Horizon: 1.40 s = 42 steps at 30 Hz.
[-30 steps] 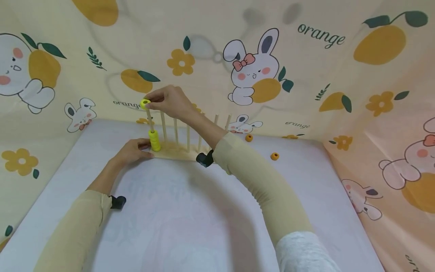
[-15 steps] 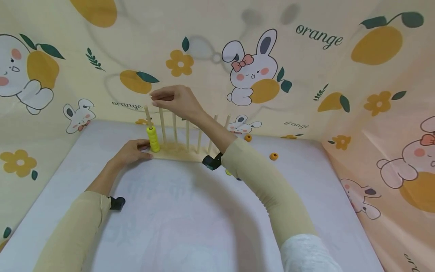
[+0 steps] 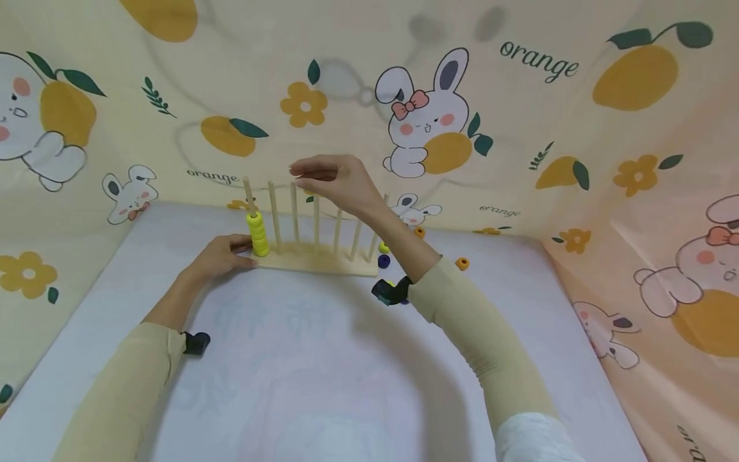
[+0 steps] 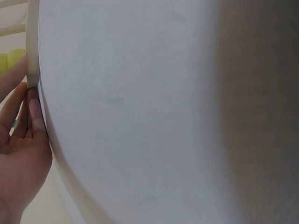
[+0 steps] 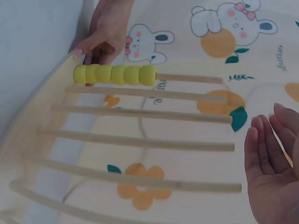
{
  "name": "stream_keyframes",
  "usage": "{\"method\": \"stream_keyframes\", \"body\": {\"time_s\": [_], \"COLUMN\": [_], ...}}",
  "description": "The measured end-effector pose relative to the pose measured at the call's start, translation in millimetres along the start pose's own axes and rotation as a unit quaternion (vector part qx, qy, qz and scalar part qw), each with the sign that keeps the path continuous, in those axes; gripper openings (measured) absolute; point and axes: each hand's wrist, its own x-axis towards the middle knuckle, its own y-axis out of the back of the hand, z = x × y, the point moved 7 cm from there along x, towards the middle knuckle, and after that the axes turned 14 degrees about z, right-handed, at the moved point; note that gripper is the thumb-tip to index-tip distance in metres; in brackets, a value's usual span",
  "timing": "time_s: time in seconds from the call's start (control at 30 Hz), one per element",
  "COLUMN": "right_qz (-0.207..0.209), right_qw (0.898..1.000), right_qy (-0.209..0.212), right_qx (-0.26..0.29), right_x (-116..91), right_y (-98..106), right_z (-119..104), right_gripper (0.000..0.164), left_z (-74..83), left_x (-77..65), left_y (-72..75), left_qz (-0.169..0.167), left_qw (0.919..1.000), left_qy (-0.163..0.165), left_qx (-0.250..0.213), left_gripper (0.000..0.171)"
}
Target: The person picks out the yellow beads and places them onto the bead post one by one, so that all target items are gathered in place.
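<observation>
A wooden peg rack (image 3: 314,262) stands at the back of the white table, with several upright rods rising from its flat base. Yellow beads (image 3: 258,234) are stacked on the leftmost rod, whose upper part is bare; the right wrist view shows these beads (image 5: 114,74) packed against the base. My left hand (image 3: 222,258) grips the base's left end, thumb at the front corner and fingers behind. Above the rods, my right hand (image 3: 343,183) hangs in the air with nothing in it. Its fingers (image 5: 264,149) are relaxed, beyond the rod tips in the right wrist view.
Right of the rack lie loose beads: a dark blue bead (image 3: 383,261), a yellow bead (image 3: 384,248) and orange beads (image 3: 462,264), some partly hidden by my right forearm. A printed cloth (image 3: 346,51) with rabbits and oranges walls the table's back and sides.
My right hand has let go of a yellow bead at the top of the left rod. The bead dropped onto the stack, and the hand moved right. My left hand stayed put.
</observation>
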Motion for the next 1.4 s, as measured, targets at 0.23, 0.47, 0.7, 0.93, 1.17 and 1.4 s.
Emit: {"method": "stream_keyframes", "body": {"time_s": [0.23, 0.47, 0.7, 0.93, 1.17, 1.4], "right_qz": [0.012, 0.024, 0.019, 0.028, 0.05, 0.058], "right_qw": [1.0, 1.0, 0.999, 0.997, 0.993, 0.989], "right_qy": [0.002, -0.014, -0.031, -0.052, -0.081, -0.105], "right_qx": [0.0, -0.009, -0.037, -0.056, -0.068, -0.084], "right_x": [-23.3, -44.2, -62.0, -83.4, -110.4, -136.0], "right_y": [22.8, 43.8, 57.8, 75.3, 93.8, 105.0], "right_z": [10.0, 21.5, 36.1, 52.4, 87.7, 115.7], "right_gripper": [0.025, 0.023, 0.025, 0.026, 0.025, 0.025], "left_z": [-1.0, 0.9, -0.7, 1.8, 1.5, -0.4], "left_x": [-0.5, 0.9, 1.0, -0.6, -0.3, 0.7], "left_y": [-0.5, -0.7, 1.0, -0.1, 1.0, -0.4], "left_qz": [-0.003, -0.006, -0.005, -0.008, -0.001, -0.002], "left_qw": [1.0, 0.9999, 0.9997, 0.9997, 1.0, 1.0], "left_qy": [0.007, 0.005, 0.016, 0.022, 0.008, 0.008], "left_qx": [-0.002, -0.012, -0.016, -0.008, -0.001, -0.001], "left_gripper": [0.073, 0.073, 0.076, 0.074, 0.072, 0.072]}}
